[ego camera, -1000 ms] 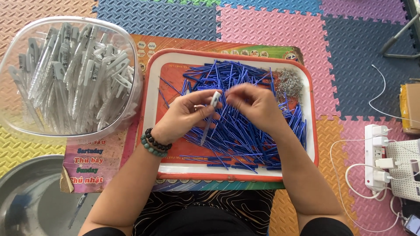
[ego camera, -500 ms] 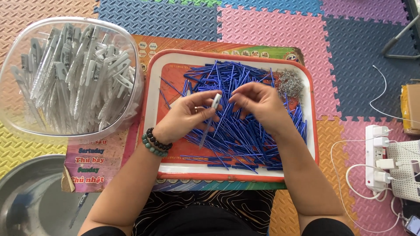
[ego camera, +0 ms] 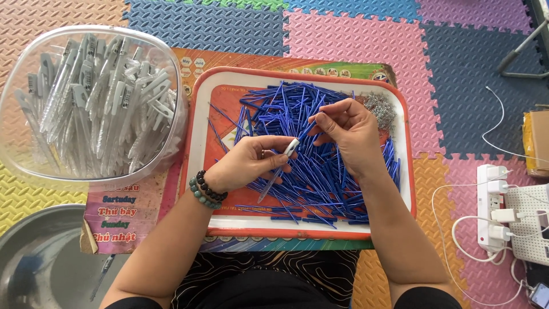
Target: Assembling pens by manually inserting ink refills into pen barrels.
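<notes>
My left hand point(ego camera: 246, 163) holds a clear pen barrel point(ego camera: 278, 169) slanting down over the red-rimmed white tray point(ego camera: 197, 129). My right hand point(ego camera: 349, 129) pinches a thin blue refill point(ego camera: 311, 123) at the barrel's upper end. Under both hands the tray carries a heap of blue refills point(ego camera: 337, 183). A small pile of metal springs point(ego camera: 380, 109) lies in the tray's far right corner.
A clear plastic bowl point(ego camera: 17, 151) full of grey-white pens stands left of the tray. A metal basin point(ego camera: 34, 257) sits at the lower left. A white power strip point(ego camera: 494, 209) with cables lies at the right, on coloured foam floor mats point(ego camera: 354, 34).
Both hands stay over the tray. My right hand's fingers have shifted a little along the blue refill at the barrel's end.
</notes>
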